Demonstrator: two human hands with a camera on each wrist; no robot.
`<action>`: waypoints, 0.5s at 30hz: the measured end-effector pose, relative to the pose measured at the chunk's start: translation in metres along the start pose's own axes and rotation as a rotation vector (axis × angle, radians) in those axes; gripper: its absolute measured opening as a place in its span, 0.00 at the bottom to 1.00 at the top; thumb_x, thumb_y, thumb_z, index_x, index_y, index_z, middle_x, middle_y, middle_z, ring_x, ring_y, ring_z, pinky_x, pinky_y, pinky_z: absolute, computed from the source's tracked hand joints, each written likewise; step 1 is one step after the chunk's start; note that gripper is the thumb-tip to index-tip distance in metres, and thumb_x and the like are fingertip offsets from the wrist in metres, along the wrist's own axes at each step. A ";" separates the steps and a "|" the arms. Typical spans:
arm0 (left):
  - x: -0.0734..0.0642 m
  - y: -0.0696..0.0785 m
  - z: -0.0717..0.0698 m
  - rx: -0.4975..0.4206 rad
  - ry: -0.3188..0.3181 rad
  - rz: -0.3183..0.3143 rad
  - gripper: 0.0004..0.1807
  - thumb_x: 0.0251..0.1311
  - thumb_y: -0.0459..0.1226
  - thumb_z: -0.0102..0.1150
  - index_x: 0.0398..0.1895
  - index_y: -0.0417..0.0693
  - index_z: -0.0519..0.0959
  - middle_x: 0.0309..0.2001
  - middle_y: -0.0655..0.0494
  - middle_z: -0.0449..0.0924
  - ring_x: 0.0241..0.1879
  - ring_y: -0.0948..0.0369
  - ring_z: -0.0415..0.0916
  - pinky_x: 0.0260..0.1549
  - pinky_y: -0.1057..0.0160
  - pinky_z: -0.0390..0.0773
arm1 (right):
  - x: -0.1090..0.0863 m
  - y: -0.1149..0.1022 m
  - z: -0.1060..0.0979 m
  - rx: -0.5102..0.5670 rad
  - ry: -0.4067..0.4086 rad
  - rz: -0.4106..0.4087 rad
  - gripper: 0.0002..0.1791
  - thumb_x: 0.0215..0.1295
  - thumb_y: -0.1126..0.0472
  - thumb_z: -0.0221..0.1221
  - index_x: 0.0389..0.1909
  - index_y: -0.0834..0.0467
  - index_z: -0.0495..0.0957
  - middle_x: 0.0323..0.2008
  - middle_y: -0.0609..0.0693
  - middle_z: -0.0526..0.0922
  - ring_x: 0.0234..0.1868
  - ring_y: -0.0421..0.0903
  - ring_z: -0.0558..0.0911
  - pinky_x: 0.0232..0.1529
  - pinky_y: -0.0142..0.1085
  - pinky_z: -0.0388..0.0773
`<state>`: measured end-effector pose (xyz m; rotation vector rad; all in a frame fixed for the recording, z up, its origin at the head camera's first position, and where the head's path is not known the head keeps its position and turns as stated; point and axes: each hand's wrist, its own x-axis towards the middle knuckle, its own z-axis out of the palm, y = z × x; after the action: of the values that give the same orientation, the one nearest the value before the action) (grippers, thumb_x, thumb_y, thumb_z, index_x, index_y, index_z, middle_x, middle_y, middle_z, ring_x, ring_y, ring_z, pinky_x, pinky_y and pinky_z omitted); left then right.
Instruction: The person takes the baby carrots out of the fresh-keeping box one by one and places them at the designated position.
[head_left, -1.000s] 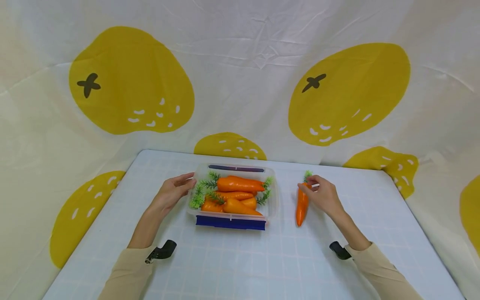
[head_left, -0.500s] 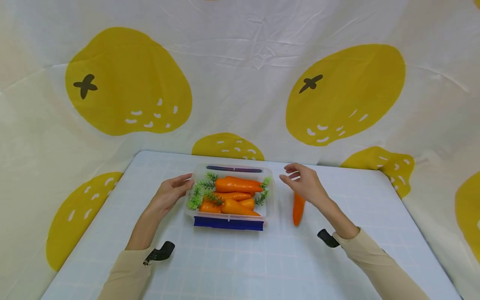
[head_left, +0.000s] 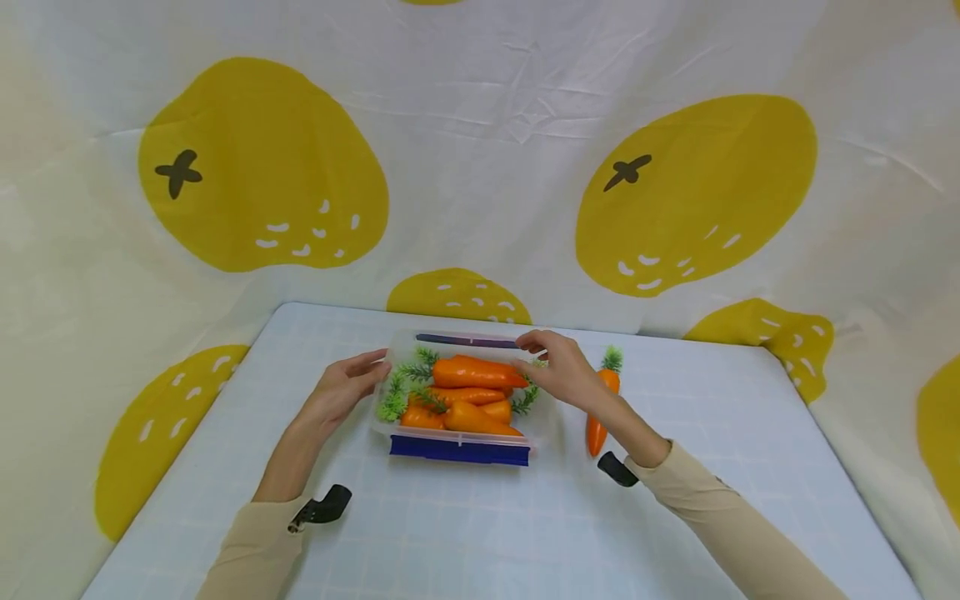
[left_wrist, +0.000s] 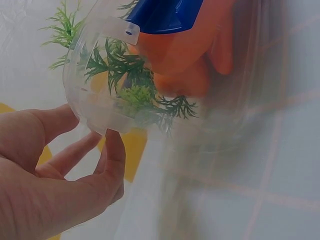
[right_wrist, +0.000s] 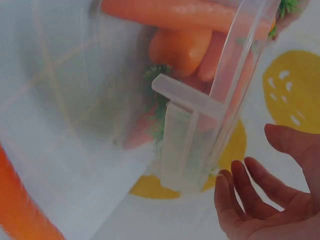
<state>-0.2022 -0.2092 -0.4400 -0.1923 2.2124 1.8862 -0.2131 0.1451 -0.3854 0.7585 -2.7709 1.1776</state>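
Clear plastic box [head_left: 420, 432] of orange carrots [head_left: 476, 374] lies between the hands, long side along the table's [head_left: 390, 533] far edge. Left hand [head_left: 343, 387] touches its left end, pinch hard to tell; right hand [head_left: 558, 367], relaxed and empty, is at its far right corner.

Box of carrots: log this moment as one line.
left hand: touching box | right hand: at box's right end, holding nothing | carrots: inside box | loose carrot: on table

Faintly gridded pale-blue tabletop [head_left: 450, 533] under a clear container [head_left: 537, 423] and a loose carrot [head_left: 597, 435]
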 end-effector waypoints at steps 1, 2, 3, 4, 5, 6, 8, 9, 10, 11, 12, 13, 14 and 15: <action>0.000 0.000 0.000 -0.001 0.000 0.001 0.33 0.73 0.47 0.61 0.76 0.44 0.68 0.68 0.41 0.74 0.53 0.66 0.77 0.66 0.56 0.71 | 0.001 0.000 0.003 0.004 -0.014 -0.004 0.19 0.69 0.63 0.66 0.55 0.70 0.80 0.52 0.65 0.84 0.54 0.63 0.81 0.56 0.56 0.80; 0.000 0.000 0.001 -0.001 0.001 0.003 0.33 0.73 0.46 0.61 0.76 0.44 0.68 0.67 0.41 0.74 0.53 0.66 0.77 0.66 0.55 0.71 | 0.003 -0.001 0.006 0.003 -0.026 -0.009 0.19 0.70 0.63 0.66 0.56 0.70 0.79 0.53 0.65 0.83 0.54 0.62 0.81 0.57 0.56 0.79; 0.000 0.000 0.001 0.000 0.002 0.006 0.33 0.73 0.46 0.61 0.75 0.44 0.68 0.67 0.41 0.74 0.54 0.65 0.77 0.66 0.55 0.71 | 0.004 -0.002 0.009 0.006 -0.038 -0.014 0.20 0.70 0.63 0.66 0.57 0.70 0.79 0.54 0.65 0.83 0.55 0.63 0.80 0.58 0.56 0.79; 0.000 -0.001 0.001 0.002 0.002 0.008 0.33 0.73 0.47 0.61 0.75 0.44 0.68 0.67 0.41 0.74 0.54 0.65 0.77 0.66 0.55 0.71 | 0.005 -0.002 0.011 0.011 -0.050 -0.020 0.20 0.70 0.63 0.66 0.57 0.70 0.79 0.54 0.65 0.83 0.55 0.63 0.80 0.58 0.56 0.79; 0.000 0.000 0.002 0.002 0.004 0.007 0.32 0.73 0.46 0.61 0.75 0.44 0.69 0.67 0.41 0.75 0.55 0.64 0.77 0.66 0.55 0.71 | 0.006 -0.002 0.014 0.013 -0.060 -0.028 0.21 0.70 0.63 0.66 0.58 0.70 0.78 0.55 0.65 0.83 0.56 0.63 0.80 0.59 0.56 0.79; 0.000 0.000 0.002 0.000 0.005 0.007 0.32 0.73 0.46 0.61 0.75 0.44 0.69 0.67 0.41 0.75 0.55 0.63 0.77 0.66 0.55 0.71 | 0.007 -0.002 0.017 0.014 -0.069 -0.042 0.21 0.70 0.63 0.66 0.58 0.70 0.78 0.55 0.66 0.82 0.56 0.64 0.80 0.59 0.56 0.79; 0.000 0.000 0.002 -0.003 0.005 0.002 0.32 0.73 0.46 0.62 0.75 0.44 0.69 0.67 0.41 0.75 0.56 0.62 0.76 0.67 0.54 0.71 | 0.009 -0.003 0.023 0.007 -0.084 -0.067 0.22 0.69 0.63 0.66 0.58 0.70 0.78 0.56 0.66 0.82 0.56 0.65 0.80 0.58 0.57 0.79; 0.000 0.000 0.003 -0.006 0.006 -0.001 0.32 0.72 0.46 0.62 0.75 0.44 0.69 0.67 0.41 0.75 0.56 0.62 0.76 0.67 0.53 0.70 | 0.010 -0.003 0.025 0.005 -0.094 -0.073 0.22 0.69 0.63 0.67 0.59 0.70 0.78 0.56 0.67 0.82 0.56 0.65 0.79 0.59 0.56 0.79; 0.000 0.000 0.003 -0.009 0.006 -0.004 0.32 0.72 0.47 0.62 0.75 0.44 0.69 0.67 0.41 0.75 0.57 0.62 0.76 0.67 0.53 0.70 | 0.011 -0.003 0.028 -0.003 -0.101 -0.080 0.22 0.69 0.63 0.67 0.59 0.70 0.78 0.56 0.66 0.81 0.56 0.65 0.80 0.59 0.56 0.79; 0.000 0.000 0.003 -0.013 0.009 -0.006 0.32 0.72 0.46 0.62 0.75 0.44 0.69 0.67 0.41 0.75 0.57 0.62 0.76 0.68 0.52 0.70 | 0.012 -0.003 0.031 -0.009 -0.112 -0.083 0.23 0.69 0.63 0.67 0.60 0.70 0.77 0.57 0.66 0.81 0.57 0.64 0.80 0.59 0.56 0.79; 0.000 0.000 0.003 -0.016 0.009 -0.006 0.32 0.72 0.46 0.62 0.75 0.44 0.69 0.67 0.41 0.75 0.57 0.61 0.76 0.68 0.52 0.69 | 0.013 -0.003 0.033 -0.015 -0.121 -0.083 0.23 0.69 0.62 0.67 0.60 0.70 0.77 0.57 0.66 0.81 0.57 0.64 0.80 0.59 0.55 0.79; 0.000 0.000 0.003 -0.017 0.009 -0.008 0.32 0.73 0.46 0.62 0.75 0.44 0.69 0.67 0.41 0.74 0.57 0.61 0.76 0.69 0.51 0.69 | 0.014 -0.003 0.035 -0.021 -0.131 -0.079 0.24 0.69 0.62 0.67 0.61 0.70 0.77 0.58 0.65 0.81 0.58 0.63 0.80 0.60 0.54 0.78; 0.000 0.000 0.002 -0.020 0.008 -0.005 0.32 0.73 0.46 0.61 0.75 0.44 0.69 0.68 0.40 0.74 0.58 0.60 0.76 0.69 0.51 0.69 | 0.015 -0.003 0.037 -0.023 -0.143 -0.073 0.25 0.69 0.62 0.67 0.62 0.70 0.76 0.58 0.65 0.81 0.58 0.62 0.80 0.61 0.54 0.78; 0.000 0.000 0.002 -0.025 0.011 -0.007 0.32 0.73 0.46 0.61 0.75 0.44 0.69 0.68 0.40 0.74 0.58 0.59 0.75 0.69 0.50 0.68 | 0.016 -0.003 0.040 -0.029 -0.156 -0.069 0.25 0.69 0.61 0.67 0.62 0.69 0.76 0.59 0.64 0.81 0.59 0.61 0.80 0.61 0.53 0.78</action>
<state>-0.2019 -0.2068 -0.4398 -0.2145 2.1935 1.9143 -0.2200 0.1092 -0.4079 0.9749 -2.8508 1.1088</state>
